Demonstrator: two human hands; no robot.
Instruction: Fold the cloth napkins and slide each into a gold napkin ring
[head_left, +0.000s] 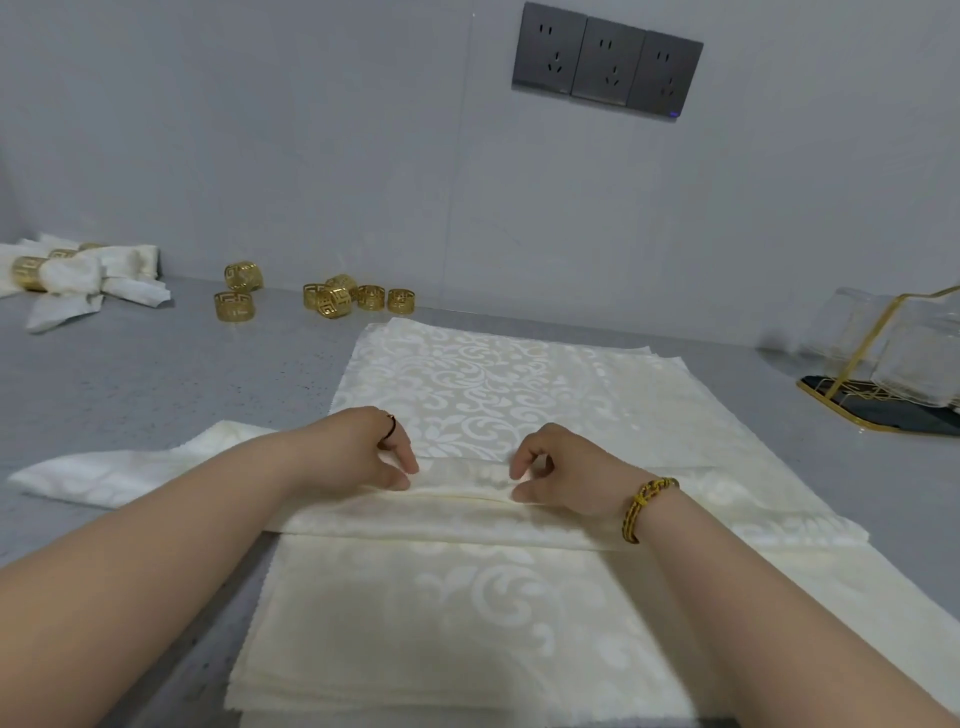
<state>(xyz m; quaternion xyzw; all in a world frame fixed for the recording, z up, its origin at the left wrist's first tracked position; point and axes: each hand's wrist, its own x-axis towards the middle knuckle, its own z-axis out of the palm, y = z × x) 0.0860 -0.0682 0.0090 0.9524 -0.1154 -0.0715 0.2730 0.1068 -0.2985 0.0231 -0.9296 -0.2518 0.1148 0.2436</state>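
Observation:
A stack of cream damask napkins (483, 384) lies flat on the grey counter. Across its middle lies a napkin folded into a long narrow band (457, 512), its left end reaching out onto the counter. My left hand (363, 452) and my right hand (566, 475) rest on the band side by side, each pinching its upper fold between thumb and fingers. Several loose gold napkin rings (343, 299) stand at the back near the wall, with two more gold rings (236, 293) to their left. At the far left lie finished napkins in rings (67, 275).
A gold wire rack with clear glasses (893, 358) on a dark tray stands at the right edge. The wall with a grey socket panel (605, 62) rises close behind the counter. Bare grey counter (156, 374) shows to the left of the stack.

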